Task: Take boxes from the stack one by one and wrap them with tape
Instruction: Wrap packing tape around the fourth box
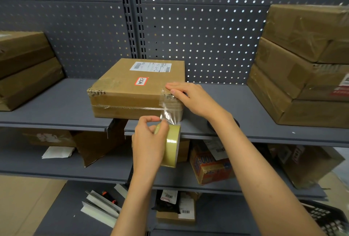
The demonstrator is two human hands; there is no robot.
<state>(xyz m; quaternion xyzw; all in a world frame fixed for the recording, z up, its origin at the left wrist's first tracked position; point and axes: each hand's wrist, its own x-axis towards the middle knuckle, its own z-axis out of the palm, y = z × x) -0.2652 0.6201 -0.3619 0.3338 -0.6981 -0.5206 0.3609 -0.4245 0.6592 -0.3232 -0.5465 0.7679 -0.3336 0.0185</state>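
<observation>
**A:** Where is the box being wrapped?

**B:** A flat cardboard box point(137, 88) lies at the centre of the grey upper shelf point(56, 107), its front edge close to the shelf lip. On its top sit a white shipping label point(151, 66) toward twelve o'clock and a small red-bordered sticker point(141, 81) nearer the middle.

**A:** And the hands?

**B:** The right hand point(190, 98) rests on the box's near right corner, at about three o'clock of the box. Its fingers lie fairly straight and press a strip of clear tape point(168, 107) down onto the top edge. The left hand point(149, 143) is at six o'clock of the box, below the shelf lip, with its fingers curled round a roll of yellowish packing tape point(171, 145). Thumb and forefinger pinch near where the tape leaves the roll.

**A:** Is the tape joined to the box?

**B:** Yes. The clear strip runs from the roll up over the box's front face to the corner under the right hand. Another band of tape runs along the front face toward nine o'clock.

**A:** What else is around?

**B:** At nine o'clock, a stack of two brown boxes point(28, 69). At three o'clock, a taller stack of taped boxes point(302, 69). Behind everything stands a grey pegboard back panel point(207, 28). On the lower shelf point(105, 167) at five o'clock sits an orange printed carton point(209, 166), and a dark plastic basket point(328, 218) shows in the lower right corner.
</observation>
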